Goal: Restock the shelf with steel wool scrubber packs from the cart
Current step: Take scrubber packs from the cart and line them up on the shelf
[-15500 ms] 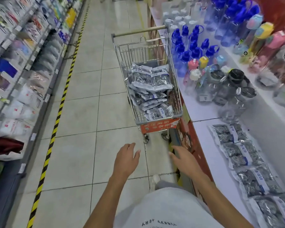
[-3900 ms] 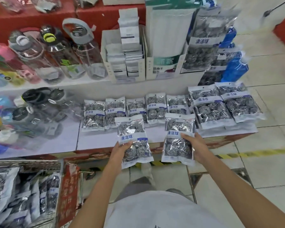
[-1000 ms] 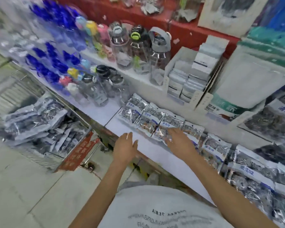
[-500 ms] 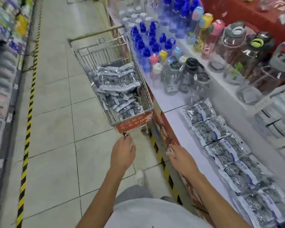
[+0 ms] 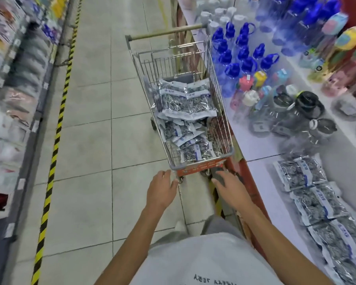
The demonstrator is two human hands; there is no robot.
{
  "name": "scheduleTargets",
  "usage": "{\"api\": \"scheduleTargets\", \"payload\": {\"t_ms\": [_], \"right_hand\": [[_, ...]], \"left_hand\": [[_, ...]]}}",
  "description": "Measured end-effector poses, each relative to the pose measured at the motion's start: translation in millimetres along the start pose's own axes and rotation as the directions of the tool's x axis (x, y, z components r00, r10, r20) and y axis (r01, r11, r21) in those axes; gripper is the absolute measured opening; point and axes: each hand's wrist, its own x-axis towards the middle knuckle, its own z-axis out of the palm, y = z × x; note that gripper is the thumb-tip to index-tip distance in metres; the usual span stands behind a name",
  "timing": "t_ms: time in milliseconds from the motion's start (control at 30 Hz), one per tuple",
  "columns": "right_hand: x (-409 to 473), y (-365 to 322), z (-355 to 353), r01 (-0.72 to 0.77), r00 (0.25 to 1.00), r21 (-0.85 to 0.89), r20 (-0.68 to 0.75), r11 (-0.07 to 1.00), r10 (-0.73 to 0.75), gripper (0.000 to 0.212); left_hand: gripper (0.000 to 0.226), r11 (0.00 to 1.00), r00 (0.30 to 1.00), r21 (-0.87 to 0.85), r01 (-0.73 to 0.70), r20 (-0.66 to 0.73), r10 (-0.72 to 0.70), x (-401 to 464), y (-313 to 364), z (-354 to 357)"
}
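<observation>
Both my hands have closed in on the cart [image 5: 193, 120] since half a second ago, reaching its near end beside the shelf [image 5: 261, 182]. My left hand [image 5: 161, 190] and right hand [image 5: 228, 187] are empty, fingers loose and spread, just short of the red front panel. Scrubber packs [image 5: 183, 101] fill the basket; more packs lie in a row on the shelf at right.

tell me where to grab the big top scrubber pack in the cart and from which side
Take the big top pack by its near white bottom edge, reaching down from above over the cart's near end. It lies flat on the pile, that flat seam faces the empty hands, and wire walls block both sides.
</observation>
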Motion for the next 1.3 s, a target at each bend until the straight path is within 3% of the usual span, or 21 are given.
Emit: {"api": "scheduleTargets", "payload": {"t_ms": [133,300,433,600,700,767,833,900,1067,1133,1200,1300], "right_hand": [[45,-20,-4,-0.041,0.999,0.123,0.015,0.992,0.040,0.035],[112,-23,-4,-0.170,0.985,0.224,0.066,0.960,0.160,0.042],[173,-14,-2,-0.295,0.954,0.354,0.164,0.887,0.252,0.045],[243,6,5,-0.474,0.879,0.408,0.261,0.780,0.399,0.032],[283,23,17,-0.663,0.748,0.481,0.402,0.573,0.528,0.028],[300,30,30,-0.756,0.628,0.584,0.518,0.297,0.581,0.017],[317,31,46,-0.766,0.547,0.640,0.597,0.062,0.587,0.008],[331,33,65,-0.755,0.489,0.650,0.646,-0.086,0.586,0.003],[354,45,116,-0.739,0.375,0.608,0.729,-0.291,0.572,0.011],[361,49,130,-0.728,0.339,0.590,0.752,-0.348,0.566,0.003],[367,54,143,-0.697,0.320,0.587,0.768,-0.411,0.555,0.006],[374,58,155,-0.647,0.313,0.586,0.787,-0.487,0.531,0.013]], "left_hand": [[0.046,1.000,0.999,0.004,-0.016,0.041,0.016,45,-7,-5],[0.045,0.999,0.992,0.033,-0.041,0.122,0.037,121,-5,-5],[0.042,0.996,0.985,0.076,-0.041,0.172,0.027,194,1,-4],[0.042,0.990,0.949,0.139,-0.004,0.312,-0.040,281,3,9],[0.047,0.989,0.922,0.143,0.038,0.378,-0.090,328,1,25],[0.048,0.988,0.898,0.130,0.086,0.420,-0.134,355,-4,39],[0.046,0.984,0.876,0.105,0.147,0.448,-0.178,379,-13,55],[0.040,0.976,0.865,0.081,0.200,0.454,-0.215,397,-25,69],[0.052,0.988,0.911,0.117,0.104,0.387,-0.142,432,-54,98],[0.047,0.982,0.932,0.181,0.058,0.342,-0.118,441,-61,103],[0.036,0.965,0.948,0.260,0.026,0.300,-0.106,449,-64,107],[0.035,0.963,0.947,0.264,0.062,0.289,-0.140,453,-64,109]]}}
